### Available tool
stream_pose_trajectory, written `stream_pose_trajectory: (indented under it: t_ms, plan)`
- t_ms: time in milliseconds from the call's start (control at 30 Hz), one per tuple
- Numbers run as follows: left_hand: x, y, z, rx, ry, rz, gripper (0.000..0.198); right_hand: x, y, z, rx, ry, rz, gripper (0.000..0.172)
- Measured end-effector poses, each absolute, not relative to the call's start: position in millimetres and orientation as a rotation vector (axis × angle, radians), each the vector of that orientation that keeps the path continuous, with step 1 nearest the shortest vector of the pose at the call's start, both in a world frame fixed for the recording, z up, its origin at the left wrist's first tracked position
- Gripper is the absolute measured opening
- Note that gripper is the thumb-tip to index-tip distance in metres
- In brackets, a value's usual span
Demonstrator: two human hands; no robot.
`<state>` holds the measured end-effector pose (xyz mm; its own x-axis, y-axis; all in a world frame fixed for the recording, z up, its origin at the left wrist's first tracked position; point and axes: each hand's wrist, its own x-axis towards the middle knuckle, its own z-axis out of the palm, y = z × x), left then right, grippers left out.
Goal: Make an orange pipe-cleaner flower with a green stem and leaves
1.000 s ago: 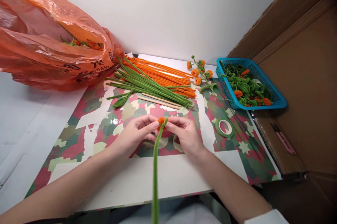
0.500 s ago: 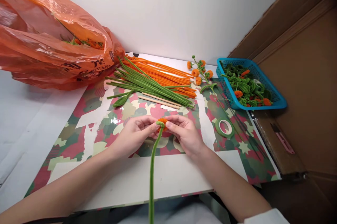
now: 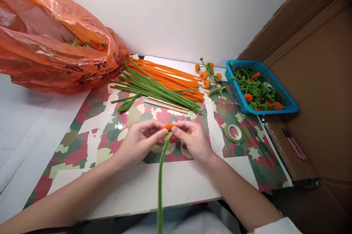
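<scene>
Between my two hands is a small orange pipe-cleaner flower (image 3: pixel 168 127), its ribbed top turned up. A green pipe cleaner (image 3: pixel 160 182) is joined at its underside and hangs down toward me past the table edge. My left hand (image 3: pixel 143 138) pinches the flower's left side between thumb and fingers. On the other side my right hand (image 3: pixel 192 138) pinches it the same way. Just beyond the hands lie two thin wooden sticks (image 3: pixel 166 106), a bundle of green pipe cleaners (image 3: pixel 156 87), orange pipe cleaners (image 3: pixel 170 74) and a green leaf (image 3: pixel 126 105).
An orange plastic bag (image 3: pixel 63 50) bulges at the left. A finished flower stem (image 3: pixel 211 74) lies behind on the right, near a blue basket (image 3: pixel 286 109) of green and orange pieces. Green tape (image 3: pixel 233 132) and a pink cutter (image 3: pixel 295 146) lie at the right.
The orange flower has tipped in my fingers, so its ribbed top now shows and the folded green end has turned underneath. Both hands stay in nearly the same place.
</scene>
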<state>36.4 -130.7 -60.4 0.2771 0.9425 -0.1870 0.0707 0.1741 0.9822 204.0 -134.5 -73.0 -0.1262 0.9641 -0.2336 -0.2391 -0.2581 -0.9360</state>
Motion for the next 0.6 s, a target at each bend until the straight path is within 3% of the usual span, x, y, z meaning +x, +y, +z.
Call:
stream_pose_trajectory:
  t_ms: [267,600]
  plan:
    - [37,-130,-63,1.045,1.086,0.771,0.026,205,-133,-72,-1.094,-0.785,1.784,0.031]
    - [32,-124,-70,0.861,1.004,0.692,0.028,203,-133,-72,-1.144,-0.828,1.707,0.032]
